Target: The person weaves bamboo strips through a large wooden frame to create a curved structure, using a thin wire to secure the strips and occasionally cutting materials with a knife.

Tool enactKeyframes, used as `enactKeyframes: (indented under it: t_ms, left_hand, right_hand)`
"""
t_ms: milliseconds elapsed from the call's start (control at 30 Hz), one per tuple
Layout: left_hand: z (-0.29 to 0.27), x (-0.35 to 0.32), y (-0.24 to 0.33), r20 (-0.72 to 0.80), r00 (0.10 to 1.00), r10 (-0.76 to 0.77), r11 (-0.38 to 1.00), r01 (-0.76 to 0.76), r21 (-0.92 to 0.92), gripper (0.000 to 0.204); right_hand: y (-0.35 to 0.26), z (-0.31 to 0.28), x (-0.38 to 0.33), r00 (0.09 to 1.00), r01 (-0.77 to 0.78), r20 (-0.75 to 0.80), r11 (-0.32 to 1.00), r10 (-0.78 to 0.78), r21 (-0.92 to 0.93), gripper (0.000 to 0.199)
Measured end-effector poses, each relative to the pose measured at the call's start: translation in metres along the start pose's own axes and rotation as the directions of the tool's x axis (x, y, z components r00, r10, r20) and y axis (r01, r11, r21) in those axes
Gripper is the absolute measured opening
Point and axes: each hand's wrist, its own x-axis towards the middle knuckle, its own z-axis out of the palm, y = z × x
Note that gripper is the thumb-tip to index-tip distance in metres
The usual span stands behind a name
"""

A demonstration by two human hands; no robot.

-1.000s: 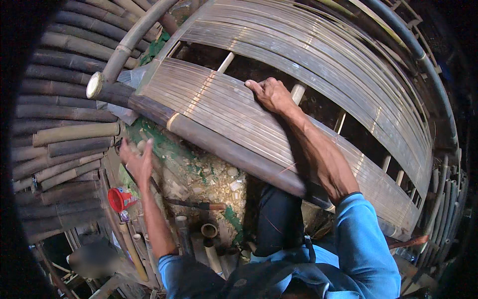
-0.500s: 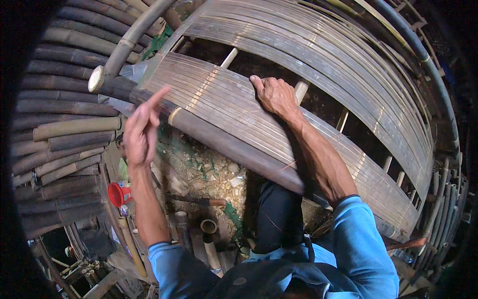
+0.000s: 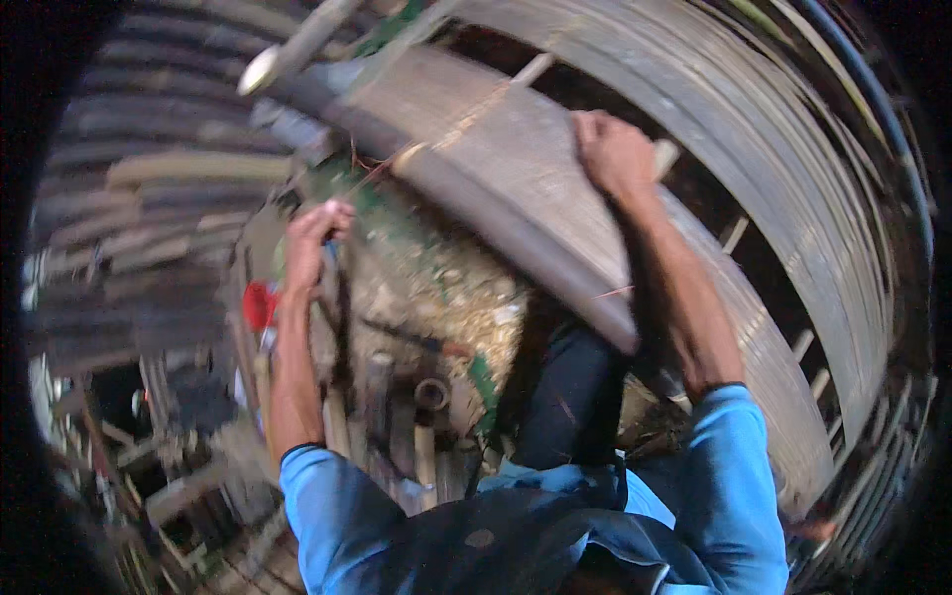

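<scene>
Across the upper right lies a slatted bamboo panel [image 3: 555,188], its strips side by side with a dark pole [image 3: 496,213] along the near edge. My right hand [image 3: 617,154] is closed over the far edge of the near band of strips, fingers curled beside the dark gap. Off the panel's near left end, my left hand [image 3: 319,226] is closed on a thin reddish strand [image 3: 375,176], which runs taut up to the pole close to a pale ring. The view is blurred, so the strand's far end is hard to follow.
Stacked bamboo poles [image 3: 169,228] fill the left side. A red funnel-shaped object [image 3: 260,304] sits beside my left forearm. Below the panel, shavings [image 3: 446,268] cover the ground near a tool with a reddish-brown handle [image 3: 456,349] and upright bamboo tubes [image 3: 430,395].
My left hand has dropped from beside the pole toward me, and its fingers have closed on the strand. The whole view has shifted; my right hand stays on the panel.
</scene>
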Motion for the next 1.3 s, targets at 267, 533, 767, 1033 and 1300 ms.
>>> enactKeyframes:
  t_ms: [267,533,767,1033,1300]
  left_hand:
    - [0.055,-0.166,-0.006,0.351,0.936,0.002,0.999,0.010,-0.032,0.026]
    - [0.123,-0.233,0.021,0.606,0.774,0.183,0.973,-0.230,-0.001,0.020]
    - [0.122,-0.231,0.019,0.369,0.916,-0.155,0.981,0.187,-0.052,0.024]
    - [0.097,-0.214,0.001,0.060,0.979,-0.197,0.977,0.201,-0.072,0.024]
    - [0.092,-0.208,-0.018,0.066,0.988,0.141,0.976,-0.150,0.159,0.029]
  right_hand:
    - [-0.050,-0.013,-0.132,0.863,0.462,-0.323,0.866,-0.390,0.190,0.028]
    - [-0.101,-0.030,-0.225,0.746,-0.358,0.537,0.444,-0.393,0.822,0.031]
    - [-0.080,-0.039,-0.244,0.701,-0.428,0.583,0.412,-0.411,0.804,0.017]
    - [-0.054,-0.061,-0.240,0.863,-0.336,0.456,0.426,-0.219,0.840,0.015]
    - [-0.054,-0.098,-0.259,0.533,-0.187,0.578,0.580,-0.618,0.793,0.014]
